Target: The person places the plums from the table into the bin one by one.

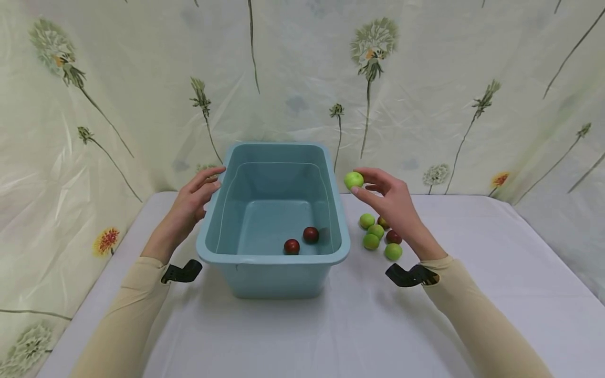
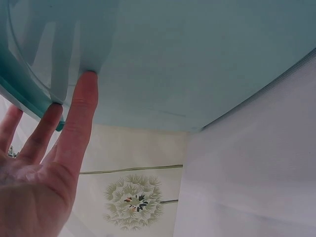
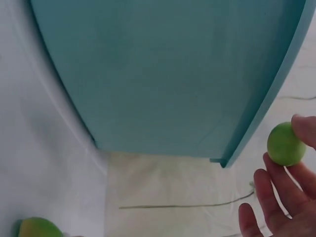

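Between thumb and fingertips, my right hand (image 1: pixel 385 197) pinches a small round green fruit (image 1: pixel 353 180), held in the air just right of the blue tub's rim. In the right wrist view this green fruit (image 3: pixel 285 144) shows beside the tub wall (image 3: pixel 173 79). My left hand (image 1: pixel 189 198) is at the left rim of the blue plastic tub (image 1: pixel 273 259), its fingers loosely extended. Seen from the left wrist, a finger (image 2: pixel 81 108) reaches the tub's outer wall (image 2: pixel 173 64). Inside the tub, two dark red fruits (image 1: pixel 291 247) lie on the floor near the front right.
Right of the tub, several green fruits (image 1: pixel 371 241) and two dark red fruits (image 1: pixel 393 237) lie grouped on the white tablecloth (image 1: pixel 472 252), below my right hand. A flower-printed sheet (image 1: pixel 293 68) hangs behind the table.
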`<state>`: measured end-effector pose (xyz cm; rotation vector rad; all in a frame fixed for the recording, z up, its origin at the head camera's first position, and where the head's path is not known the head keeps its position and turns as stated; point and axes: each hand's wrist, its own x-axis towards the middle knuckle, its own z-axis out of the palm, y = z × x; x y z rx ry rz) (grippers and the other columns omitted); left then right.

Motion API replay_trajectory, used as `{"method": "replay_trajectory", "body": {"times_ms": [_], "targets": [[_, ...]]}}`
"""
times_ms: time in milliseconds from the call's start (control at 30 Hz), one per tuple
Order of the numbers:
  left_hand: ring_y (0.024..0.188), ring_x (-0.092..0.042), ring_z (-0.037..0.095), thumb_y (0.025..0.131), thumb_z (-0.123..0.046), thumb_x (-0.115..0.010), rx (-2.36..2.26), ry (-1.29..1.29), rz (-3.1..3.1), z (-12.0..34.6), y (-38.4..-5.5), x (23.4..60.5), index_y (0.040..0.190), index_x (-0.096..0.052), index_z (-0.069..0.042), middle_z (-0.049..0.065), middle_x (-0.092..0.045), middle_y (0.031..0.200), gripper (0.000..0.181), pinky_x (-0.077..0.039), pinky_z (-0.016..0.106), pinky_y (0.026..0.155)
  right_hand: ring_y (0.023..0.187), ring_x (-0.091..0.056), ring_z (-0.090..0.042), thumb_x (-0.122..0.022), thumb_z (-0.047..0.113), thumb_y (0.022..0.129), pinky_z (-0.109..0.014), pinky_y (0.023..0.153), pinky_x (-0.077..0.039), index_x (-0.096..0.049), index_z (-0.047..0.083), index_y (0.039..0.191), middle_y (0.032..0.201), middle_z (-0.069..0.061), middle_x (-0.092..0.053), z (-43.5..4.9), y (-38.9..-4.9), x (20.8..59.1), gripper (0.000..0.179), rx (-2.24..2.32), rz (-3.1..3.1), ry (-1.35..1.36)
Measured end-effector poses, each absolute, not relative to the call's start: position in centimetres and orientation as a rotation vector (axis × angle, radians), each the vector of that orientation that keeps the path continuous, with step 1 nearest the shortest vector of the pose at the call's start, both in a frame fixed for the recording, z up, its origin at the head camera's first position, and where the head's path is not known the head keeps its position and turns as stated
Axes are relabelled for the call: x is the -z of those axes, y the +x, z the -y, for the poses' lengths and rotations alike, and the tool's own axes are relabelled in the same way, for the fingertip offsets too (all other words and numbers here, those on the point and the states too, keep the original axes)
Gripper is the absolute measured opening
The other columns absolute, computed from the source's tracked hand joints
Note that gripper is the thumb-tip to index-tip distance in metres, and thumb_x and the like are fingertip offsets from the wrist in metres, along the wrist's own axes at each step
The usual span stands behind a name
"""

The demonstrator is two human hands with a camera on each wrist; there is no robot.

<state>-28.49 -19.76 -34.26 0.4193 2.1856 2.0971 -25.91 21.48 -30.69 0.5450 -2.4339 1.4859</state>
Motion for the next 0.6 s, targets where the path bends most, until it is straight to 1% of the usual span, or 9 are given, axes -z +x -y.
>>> {"method": "replay_trajectory", "body": {"times_ms": [100,167,267,600], "targets": [[0.125,-0.049,0.027,0.100,-0.040,-0.055,-2.095,0.418,-2.191,19.8,-28.5,34.3,0.147,-0.044,-0.023,0.010,-0.046,0.139,0.051,-0.054,0.032,0.079,0.113,-0.056,-0.024,-0.065,0.011,0.095,-0.046,0.096,-0.043,-0.057,0.001,0.133,0.129,-0.013,-0.060,-20.6,-25.4,29.7,0.040,-1.491,2.418,0.572],[0.125,-0.049,0.027,0.100,-0.040,-0.055,-2.093,0.419,-2.195,19.7,-28.5,34.3,0.147,-0.044,-0.023,0.010,-0.046,0.139,0.051,-0.054,0.032,0.079,0.112,-0.057,-0.020,-0.065,0.011,0.095,-0.042,0.095,-0.044,-0.057,0.001,0.133,0.129,-0.012,-0.060,-20.3,-25.3,29.4,0.040,-1.498,2.410,0.580],[0.126,-0.048,0.027,0.100,-0.040,-0.055,-2.089,0.421,-2.201,19.7,-28.5,34.3,0.147,-0.044,-0.023,0.009,-0.046,0.139,0.051,-0.054,0.033,0.080,0.112,-0.057,-0.019,-0.065,0.011,0.096,-0.039,0.094,-0.045,-0.057,0.001,0.134,0.129,-0.011,-0.060,-19.9,-25.4,29.0,0.040,-1.496,2.406,0.592],[0.124,-0.050,0.026,0.101,-0.039,-0.054,-2.096,0.420,-2.203,19.8,-28.6,34.3,0.147,-0.045,-0.024,0.009,-0.047,0.139,0.050,-0.055,0.033,0.080,0.112,-0.056,-0.021,-0.066,0.011,0.095,-0.044,0.092,-0.046,-0.059,0.003,0.133,0.127,-0.011,-0.060,-18.5,-26.5,28.1,0.039,-1.481,2.379,0.684]]}}
